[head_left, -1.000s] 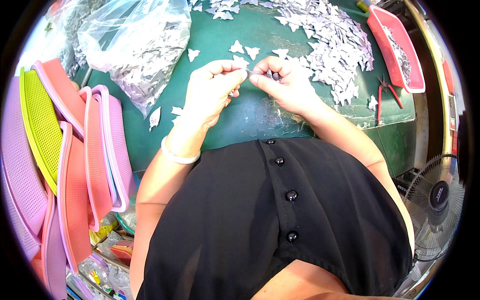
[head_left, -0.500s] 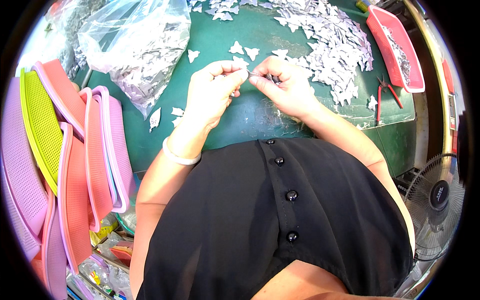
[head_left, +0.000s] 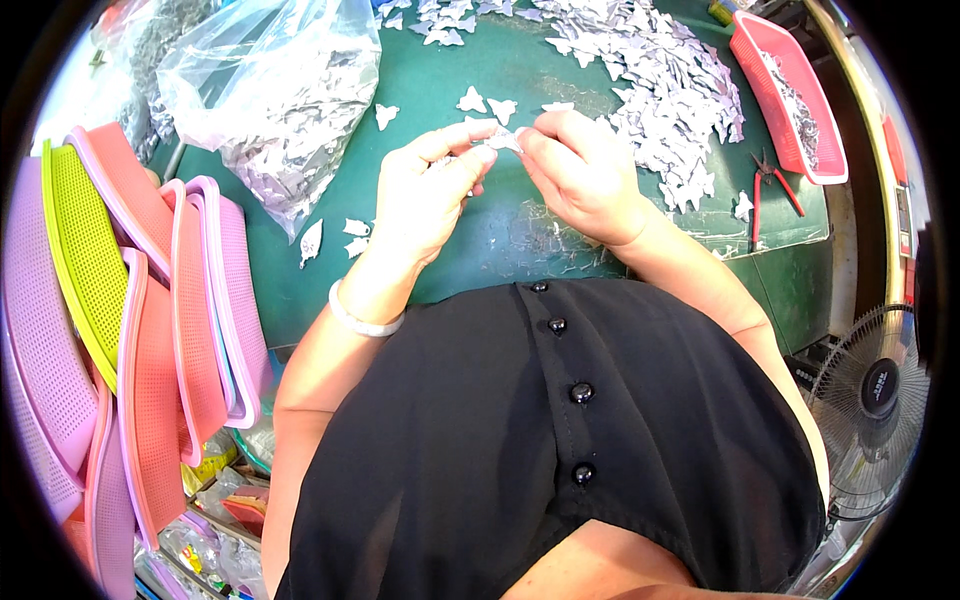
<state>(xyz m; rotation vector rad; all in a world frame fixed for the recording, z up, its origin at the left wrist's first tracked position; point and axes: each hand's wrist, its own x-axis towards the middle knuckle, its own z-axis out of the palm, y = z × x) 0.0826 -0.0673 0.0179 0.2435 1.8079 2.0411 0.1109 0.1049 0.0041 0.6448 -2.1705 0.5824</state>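
Observation:
Both hands meet over the green table [head_left: 520,240]. My left hand [head_left: 425,195] and my right hand [head_left: 580,170] pinch one small pale butterfly-shaped cutout [head_left: 500,140] between their fingertips. A white bracelet [head_left: 362,322] circles my left wrist. Beyond the right hand lies a big heap of the same pale cutouts [head_left: 660,80]. A few loose cutouts [head_left: 485,100] lie just past the fingers, and others [head_left: 330,238] lie left of my left hand.
A clear plastic bag of cutouts [head_left: 280,110] sits at the back left. Stacked pink, purple and lime mesh trays [head_left: 130,320] lean at the left. A red tray [head_left: 790,90] and red-handled pliers [head_left: 772,185] are at the right. A floor fan [head_left: 880,400] stands lower right.
The hands have stayed together at the same spot; the fingers have shifted slightly around the small cutout.

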